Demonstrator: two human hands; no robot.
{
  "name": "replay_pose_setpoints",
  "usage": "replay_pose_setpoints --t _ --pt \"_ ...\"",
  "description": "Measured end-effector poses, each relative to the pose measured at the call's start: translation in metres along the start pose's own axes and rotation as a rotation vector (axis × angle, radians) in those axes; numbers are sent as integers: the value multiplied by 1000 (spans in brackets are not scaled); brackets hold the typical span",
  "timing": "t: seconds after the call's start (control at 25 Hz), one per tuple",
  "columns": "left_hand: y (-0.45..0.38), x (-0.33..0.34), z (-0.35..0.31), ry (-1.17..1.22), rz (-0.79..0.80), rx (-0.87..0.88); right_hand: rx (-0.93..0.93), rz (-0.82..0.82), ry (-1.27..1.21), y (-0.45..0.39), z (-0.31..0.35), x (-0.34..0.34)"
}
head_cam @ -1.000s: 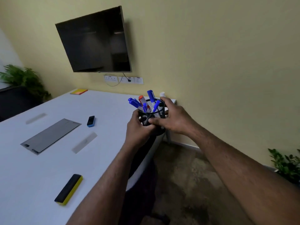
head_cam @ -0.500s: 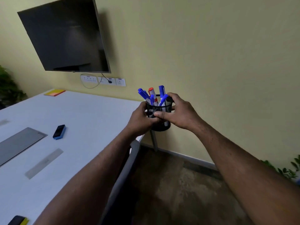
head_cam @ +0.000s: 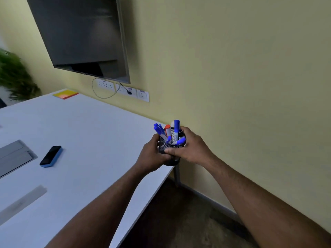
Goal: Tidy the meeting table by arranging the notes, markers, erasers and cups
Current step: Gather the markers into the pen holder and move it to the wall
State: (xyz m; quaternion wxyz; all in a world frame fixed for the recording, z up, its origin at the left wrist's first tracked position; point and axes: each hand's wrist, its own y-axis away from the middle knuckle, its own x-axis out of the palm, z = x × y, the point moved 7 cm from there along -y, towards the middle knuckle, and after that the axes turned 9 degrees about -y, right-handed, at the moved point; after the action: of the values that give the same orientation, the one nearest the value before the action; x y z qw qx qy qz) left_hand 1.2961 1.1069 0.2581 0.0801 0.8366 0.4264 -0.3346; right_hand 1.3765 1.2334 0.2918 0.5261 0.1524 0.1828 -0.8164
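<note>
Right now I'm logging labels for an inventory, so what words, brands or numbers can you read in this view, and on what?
None can be read.
Wall sockets: small blue labels, too small to read.
Markers in the mesh cup held by the left hand and right hand: print on the barrels, blurred.
Sticky notes: no visible writing.
Eraser: no visible label.
Wall screen: dark, no visible text.

Black wire-mesh metal cup (head_cam: 168,149), glossy plastic markers (head_cam: 176,129), smooth matt white table (head_cam: 89,133).
</note>
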Motion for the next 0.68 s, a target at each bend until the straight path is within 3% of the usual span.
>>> replay_pose_setpoints --t 0.28,0.48,0.6,0.68 --pt "-83 6 108 -9 -103 -222 -15 269 -6 -147 -66 76" --pt "-162 17 170 -90 -114 -349 -30 366 6 -251 -122 118" --pt "-205 25 218 -365 -35 -387 -82 382 88 -311 -153 137" --pt "-220 28 263 -589 39 -506 -167 373 173 -348 -172 152"
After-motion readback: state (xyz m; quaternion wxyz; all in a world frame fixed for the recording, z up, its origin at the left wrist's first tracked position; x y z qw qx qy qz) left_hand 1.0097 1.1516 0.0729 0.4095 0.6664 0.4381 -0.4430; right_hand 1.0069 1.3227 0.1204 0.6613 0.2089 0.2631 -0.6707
